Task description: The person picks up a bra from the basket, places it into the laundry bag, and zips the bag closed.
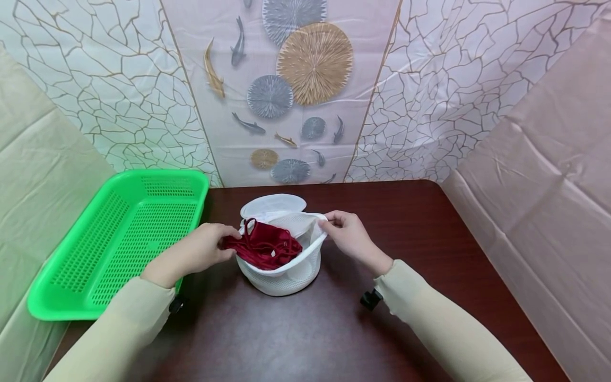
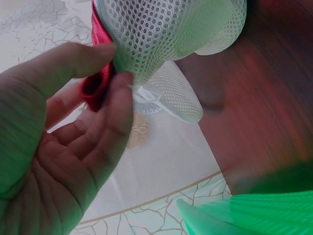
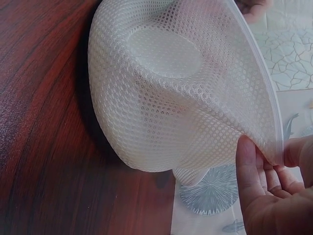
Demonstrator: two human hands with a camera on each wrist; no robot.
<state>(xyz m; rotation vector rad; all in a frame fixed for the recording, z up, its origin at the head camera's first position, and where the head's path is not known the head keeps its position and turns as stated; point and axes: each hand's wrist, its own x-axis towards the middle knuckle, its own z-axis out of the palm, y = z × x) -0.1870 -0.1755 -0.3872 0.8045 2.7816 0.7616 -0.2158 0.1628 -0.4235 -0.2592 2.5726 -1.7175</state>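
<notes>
One white mesh laundry bag [image 1: 286, 284], round lid [image 1: 273, 205] open at the far side, standing mid-table [image 1: 267, 339]; right hand [image 1: 352, 237] pinching its right rim. One dark red strapped garment [image 1: 269, 246], type uncertain in its crumpled state, heaped in the bag's mouth, left end gripped by the left hand [image 1: 198, 249]. One green perforated plastic basket [image 1: 37, 300], at left.

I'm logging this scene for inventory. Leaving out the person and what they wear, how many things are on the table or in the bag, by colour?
Green: 1, the basket
White: 1, the mesh bag, lid included
Red: 1, the cloth bundle
Total: 3
</notes>
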